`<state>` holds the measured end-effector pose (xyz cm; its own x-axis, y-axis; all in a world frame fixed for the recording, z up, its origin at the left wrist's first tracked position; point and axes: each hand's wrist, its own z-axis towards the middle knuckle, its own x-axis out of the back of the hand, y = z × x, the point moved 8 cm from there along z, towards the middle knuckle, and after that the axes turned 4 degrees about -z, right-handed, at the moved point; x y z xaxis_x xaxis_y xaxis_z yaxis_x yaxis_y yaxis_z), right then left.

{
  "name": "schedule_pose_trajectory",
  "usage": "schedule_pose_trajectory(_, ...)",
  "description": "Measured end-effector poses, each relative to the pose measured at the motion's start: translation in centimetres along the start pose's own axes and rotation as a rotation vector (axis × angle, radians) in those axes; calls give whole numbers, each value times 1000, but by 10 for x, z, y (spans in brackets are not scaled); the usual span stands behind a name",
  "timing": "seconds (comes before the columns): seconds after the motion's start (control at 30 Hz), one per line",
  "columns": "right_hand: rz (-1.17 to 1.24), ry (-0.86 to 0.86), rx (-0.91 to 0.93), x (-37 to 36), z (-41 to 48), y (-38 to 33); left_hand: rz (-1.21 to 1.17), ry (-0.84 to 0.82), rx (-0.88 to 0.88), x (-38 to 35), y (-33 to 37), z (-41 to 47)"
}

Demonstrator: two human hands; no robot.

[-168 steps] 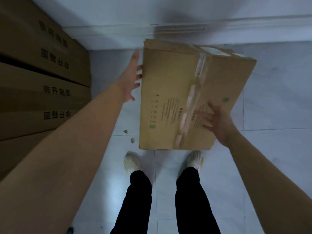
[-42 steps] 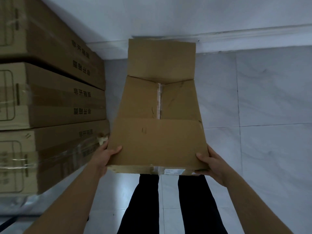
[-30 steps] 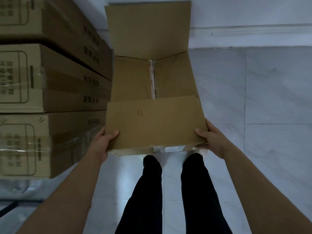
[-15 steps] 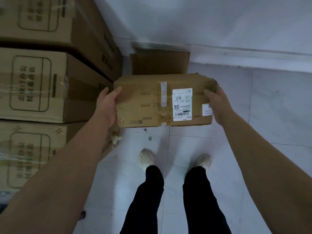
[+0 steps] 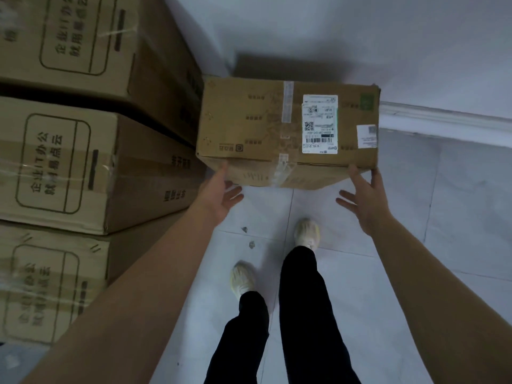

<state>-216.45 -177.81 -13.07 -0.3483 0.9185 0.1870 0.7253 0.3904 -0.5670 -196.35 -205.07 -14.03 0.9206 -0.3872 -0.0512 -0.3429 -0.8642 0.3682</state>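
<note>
A brown cardboard box point(image 5: 249, 126) with a white shipping label and clear tape stands against the white wall, beside the stack of large cartons. My left hand point(image 5: 221, 195) is spread open just below the box's near left corner, one fingertip touching its edge. My right hand point(image 5: 363, 198) is spread open under the near right corner, its fingertips at the box's lower edge. Neither hand grips the box.
Three large printed cartons point(image 5: 69, 162) are stacked on the left, right up to the box. The white wall point(image 5: 360, 37) and its baseboard point(image 5: 448, 120) run behind. My legs and pale shoes point(image 5: 306, 234) stand on the pale tiled floor point(image 5: 457, 217), with small scraps point(image 5: 251, 243) nearby.
The box went from being held open and empty in both hands to standing by the wall with its label up. Both hands have let go and opened.
</note>
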Motion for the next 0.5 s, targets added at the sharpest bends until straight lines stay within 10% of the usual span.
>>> schedule_pose_trajectory(0.5,199,-148,-54,-77,49,-78,-222,122,-244,-45,96,44)
